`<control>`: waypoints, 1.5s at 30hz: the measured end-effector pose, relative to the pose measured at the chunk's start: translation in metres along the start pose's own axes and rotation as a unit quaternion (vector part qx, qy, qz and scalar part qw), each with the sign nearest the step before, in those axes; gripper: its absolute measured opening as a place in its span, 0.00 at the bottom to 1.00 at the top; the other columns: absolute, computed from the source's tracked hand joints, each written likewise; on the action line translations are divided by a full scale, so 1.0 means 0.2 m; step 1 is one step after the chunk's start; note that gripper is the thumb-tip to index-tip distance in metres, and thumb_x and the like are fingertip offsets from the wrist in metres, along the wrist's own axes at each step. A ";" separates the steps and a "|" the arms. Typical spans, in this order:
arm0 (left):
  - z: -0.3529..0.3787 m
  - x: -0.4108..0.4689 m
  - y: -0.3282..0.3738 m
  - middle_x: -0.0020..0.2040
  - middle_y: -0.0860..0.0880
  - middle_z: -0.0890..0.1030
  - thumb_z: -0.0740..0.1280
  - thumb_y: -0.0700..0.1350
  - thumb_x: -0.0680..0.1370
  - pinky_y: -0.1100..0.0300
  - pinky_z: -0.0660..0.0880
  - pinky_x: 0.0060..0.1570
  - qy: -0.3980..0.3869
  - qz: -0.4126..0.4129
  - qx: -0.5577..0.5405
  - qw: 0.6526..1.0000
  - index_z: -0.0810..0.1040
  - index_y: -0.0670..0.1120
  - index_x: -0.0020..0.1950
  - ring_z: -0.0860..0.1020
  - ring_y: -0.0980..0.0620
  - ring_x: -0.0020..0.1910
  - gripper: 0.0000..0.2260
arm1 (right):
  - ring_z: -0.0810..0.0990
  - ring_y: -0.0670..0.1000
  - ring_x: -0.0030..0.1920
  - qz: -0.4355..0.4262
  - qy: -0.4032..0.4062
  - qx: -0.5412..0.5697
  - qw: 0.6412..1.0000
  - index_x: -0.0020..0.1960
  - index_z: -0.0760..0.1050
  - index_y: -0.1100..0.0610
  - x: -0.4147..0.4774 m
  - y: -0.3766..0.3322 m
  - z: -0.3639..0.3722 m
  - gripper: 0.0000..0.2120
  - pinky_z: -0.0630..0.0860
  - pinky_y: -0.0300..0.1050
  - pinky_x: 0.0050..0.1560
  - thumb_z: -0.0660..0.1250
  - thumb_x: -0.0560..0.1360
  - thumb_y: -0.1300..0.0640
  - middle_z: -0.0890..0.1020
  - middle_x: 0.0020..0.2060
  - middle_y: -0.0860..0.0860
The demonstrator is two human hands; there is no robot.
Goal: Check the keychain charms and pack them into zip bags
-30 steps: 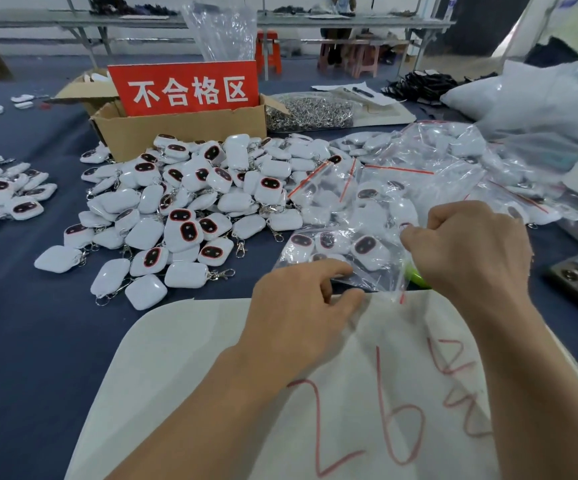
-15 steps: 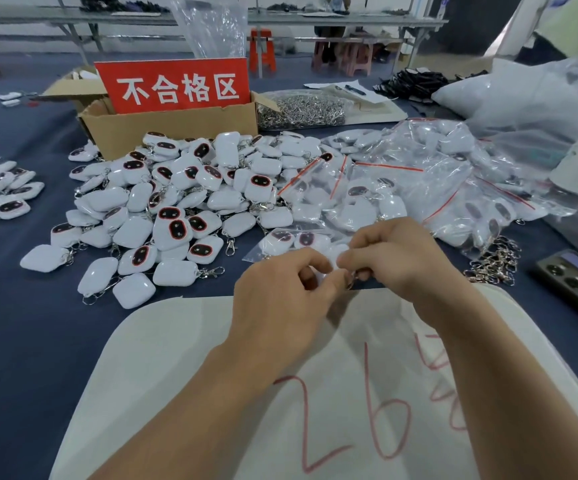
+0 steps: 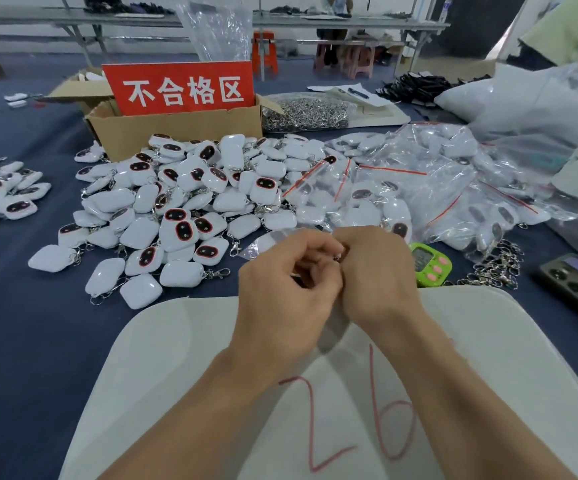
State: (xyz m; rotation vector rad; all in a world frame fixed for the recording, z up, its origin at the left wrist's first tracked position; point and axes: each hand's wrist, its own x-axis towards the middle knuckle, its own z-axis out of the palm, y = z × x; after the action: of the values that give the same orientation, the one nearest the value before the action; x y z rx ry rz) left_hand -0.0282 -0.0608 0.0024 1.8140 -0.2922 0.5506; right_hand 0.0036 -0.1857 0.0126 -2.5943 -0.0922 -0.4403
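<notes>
Both hands meet at the middle, just above the white board point(image 3: 176, 341) marked "26" in red. The left hand point(image 3: 280, 296) has its fingers curled tight inward, and its own knuckles hide whatever it has hold of. The right hand point(image 3: 377, 275) is curled too, fingertips pinching a small metal clasp point(image 3: 339, 255) that glints between the two hands. A corner of a clear bag point(image 3: 263, 242) peeks out just behind the left knuckles. Beyond the hands lies the big heap of keychain charms point(image 3: 176, 209) on the blue table point(image 3: 21, 323). They are glossy white rounded squares, many showing a dark oval face ringed in red with two pale dots, others face-down and plain white. Each has a silver clasp. To the right of the heap, packed zip bags point(image 3: 419, 188) with red seal lines pile up, charms showing through the plastic. A green timer point(image 3: 431, 263) sits just beside the right hand, and a cardboard box point(image 3: 176, 129) with a red sign point(image 3: 180, 88) stands behind the heap.
</notes>
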 end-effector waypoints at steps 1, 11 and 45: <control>0.00 -0.01 0.01 0.39 0.57 0.83 0.70 0.35 0.73 0.68 0.76 0.42 -0.016 0.020 -0.005 1.000 0.82 0.55 0.46 0.81 0.53 0.38 0.13 | 0.70 0.54 0.30 -0.020 0.010 -0.042 0.999 0.31 0.67 0.53 0.00 -0.01 0.00 0.11 0.61 0.49 0.36 0.65 0.68 0.52 0.72 0.26 0.50; -0.04 0.08 -0.08 0.30 0.53 0.82 0.68 0.44 0.65 0.58 0.77 0.37 -0.024 -0.177 0.009 0.984 0.83 0.55 0.43 0.81 0.51 0.32 0.10 | 0.72 0.43 0.26 0.040 -0.083 0.130 0.987 0.32 0.77 0.41 0.01 0.01 -0.03 0.10 0.64 0.33 0.28 0.71 0.65 0.55 0.73 0.21 0.42; -0.29 0.17 -0.31 0.58 0.46 0.82 0.67 0.38 0.75 0.51 0.70 0.54 0.009 -0.135 0.428 0.893 0.83 0.49 0.63 0.75 0.43 0.60 0.18 | 0.76 0.39 0.49 -0.028 -0.113 0.076 0.990 0.60 0.83 0.38 -0.03 -0.03 0.05 0.29 0.68 0.27 0.45 0.64 0.71 0.67 0.81 0.50 0.39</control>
State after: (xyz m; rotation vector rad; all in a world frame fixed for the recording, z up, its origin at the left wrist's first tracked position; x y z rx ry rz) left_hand 0.0162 0.0151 -0.0180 2.6423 0.2743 0.5352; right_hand -0.0005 -0.1761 0.0046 -2.4863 -0.2672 -0.1509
